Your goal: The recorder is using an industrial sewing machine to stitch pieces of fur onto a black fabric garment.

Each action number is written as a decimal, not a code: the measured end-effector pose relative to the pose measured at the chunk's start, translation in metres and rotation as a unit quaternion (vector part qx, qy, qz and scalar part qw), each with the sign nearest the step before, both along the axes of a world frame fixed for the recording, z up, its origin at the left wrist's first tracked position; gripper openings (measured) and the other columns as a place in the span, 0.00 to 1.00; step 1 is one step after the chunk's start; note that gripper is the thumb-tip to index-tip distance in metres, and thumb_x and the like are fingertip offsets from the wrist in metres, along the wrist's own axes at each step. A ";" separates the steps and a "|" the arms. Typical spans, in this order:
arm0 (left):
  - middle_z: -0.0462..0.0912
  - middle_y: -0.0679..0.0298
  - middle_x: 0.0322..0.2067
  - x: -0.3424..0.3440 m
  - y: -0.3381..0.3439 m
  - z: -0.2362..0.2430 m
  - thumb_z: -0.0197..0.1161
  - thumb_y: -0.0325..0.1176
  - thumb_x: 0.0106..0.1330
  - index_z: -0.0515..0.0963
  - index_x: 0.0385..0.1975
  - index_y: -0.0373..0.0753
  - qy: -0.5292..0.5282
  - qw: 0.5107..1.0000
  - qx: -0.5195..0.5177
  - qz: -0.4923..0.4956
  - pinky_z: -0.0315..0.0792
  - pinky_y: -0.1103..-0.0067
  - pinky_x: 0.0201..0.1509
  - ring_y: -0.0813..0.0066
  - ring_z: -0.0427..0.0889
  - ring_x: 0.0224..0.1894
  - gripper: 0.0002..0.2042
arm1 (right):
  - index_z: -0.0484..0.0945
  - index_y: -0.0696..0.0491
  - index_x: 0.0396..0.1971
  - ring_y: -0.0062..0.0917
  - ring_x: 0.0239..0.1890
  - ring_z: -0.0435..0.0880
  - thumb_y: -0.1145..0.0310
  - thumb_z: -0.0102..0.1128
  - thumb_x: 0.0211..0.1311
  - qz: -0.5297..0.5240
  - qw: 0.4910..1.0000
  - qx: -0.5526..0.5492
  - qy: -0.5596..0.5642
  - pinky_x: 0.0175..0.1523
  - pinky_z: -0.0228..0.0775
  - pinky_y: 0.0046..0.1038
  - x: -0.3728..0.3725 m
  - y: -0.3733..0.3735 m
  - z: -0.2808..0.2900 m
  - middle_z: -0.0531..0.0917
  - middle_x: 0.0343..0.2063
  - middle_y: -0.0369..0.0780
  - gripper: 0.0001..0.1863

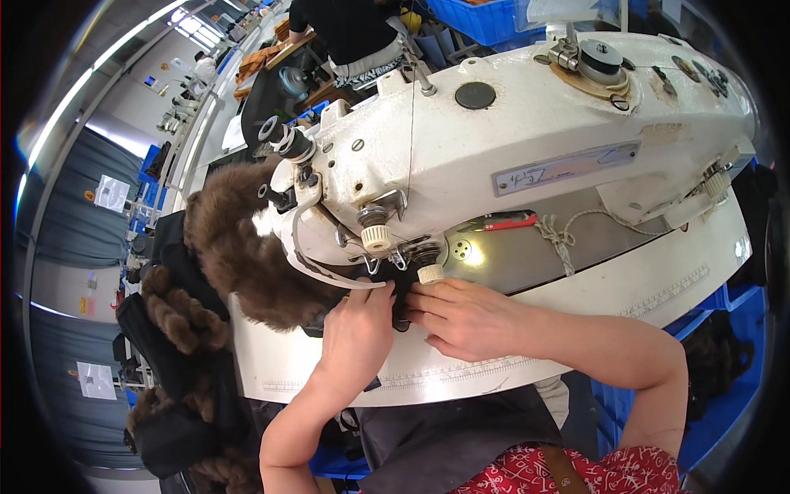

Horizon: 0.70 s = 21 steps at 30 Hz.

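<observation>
A white industrial sewing machine [527,115] spans the upper middle. Brown fur [234,247] lies left of its head, joined to or resting on black fabric [399,300] under the needle area, which is partly hidden. My left hand [354,333] has its fingers pinched on the black fabric just in front of the machine head. My right hand [461,321] grips the same fabric at its right side, close by a cream knob [429,273]. A red-handled tool [510,220] and a knotted cord [558,235] lie on the metal bed behind my right hand.
The white table [296,362] has a printed ruler edge. Piled black garments with brown fur [181,321] lie at the left. Blue bins [716,395] stand at the lower right, another [465,20] at the back. A co-worker in a black top [346,29] is at the far side.
</observation>
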State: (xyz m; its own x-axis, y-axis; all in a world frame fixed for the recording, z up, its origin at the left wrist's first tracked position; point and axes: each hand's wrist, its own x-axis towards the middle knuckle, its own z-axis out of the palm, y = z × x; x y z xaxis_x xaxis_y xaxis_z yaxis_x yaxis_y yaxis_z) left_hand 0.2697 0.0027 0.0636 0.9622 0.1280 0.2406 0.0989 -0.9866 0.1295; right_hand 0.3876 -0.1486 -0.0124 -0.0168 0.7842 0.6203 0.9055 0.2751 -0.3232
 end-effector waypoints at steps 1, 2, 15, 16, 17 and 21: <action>0.78 0.55 0.30 0.001 0.002 0.001 0.63 0.22 0.60 0.79 0.36 0.33 0.000 1.000 -0.001 0.000 0.75 0.66 0.30 0.52 0.80 0.27 0.06 | 0.80 0.61 0.40 0.36 0.55 0.76 0.66 0.64 0.52 -0.016 1.000 -0.004 0.002 0.62 0.65 0.35 -0.002 0.001 0.000 0.81 0.46 0.46 0.17; 0.78 0.56 0.30 0.003 0.005 0.002 0.63 0.22 0.60 0.79 0.37 0.33 0.005 1.000 -0.026 -0.009 0.75 0.66 0.30 0.52 0.80 0.27 0.06 | 0.80 0.61 0.41 0.36 0.55 0.76 0.66 0.64 0.52 -0.032 0.999 -0.008 0.003 0.62 0.65 0.35 -0.003 0.001 0.000 0.81 0.46 0.46 0.18; 0.69 0.60 0.30 0.007 -0.007 0.005 0.60 0.27 0.47 0.75 0.34 0.31 0.050 0.974 0.127 -0.182 0.74 0.77 0.25 0.71 0.77 0.27 0.13 | 0.80 0.57 0.32 0.35 0.45 0.80 0.63 0.61 0.54 0.022 0.998 -0.051 0.005 0.60 0.66 0.35 0.001 0.011 -0.007 0.83 0.36 0.43 0.13; 0.69 0.60 0.30 0.006 -0.011 0.003 0.60 0.27 0.46 0.74 0.34 0.31 0.051 0.977 0.122 -0.166 0.74 0.77 0.25 0.70 0.77 0.27 0.13 | 0.79 0.56 0.29 0.33 0.40 0.81 0.63 0.62 0.53 0.042 0.995 -0.021 -0.083 0.53 0.69 0.34 0.000 0.009 -0.008 0.82 0.32 0.41 0.11; 0.69 0.59 0.30 0.004 -0.015 -0.004 0.60 0.27 0.46 0.75 0.33 0.31 0.046 0.979 0.121 -0.156 0.75 0.77 0.26 0.70 0.77 0.28 0.12 | 0.78 0.54 0.26 0.31 0.35 0.81 0.63 0.62 0.52 0.063 0.983 0.010 -0.171 0.46 0.73 0.32 0.001 0.007 -0.009 0.81 0.28 0.39 0.10; 0.68 0.65 0.29 -0.005 -0.027 -0.026 0.59 0.32 0.49 0.78 0.31 0.36 0.032 0.964 0.235 -0.122 0.69 0.83 0.25 0.75 0.73 0.30 0.11 | 0.71 0.50 0.18 0.27 0.25 0.78 0.66 0.64 0.49 0.006 1.000 0.003 0.028 0.25 0.68 0.30 0.013 -0.020 0.006 0.75 0.21 0.36 0.11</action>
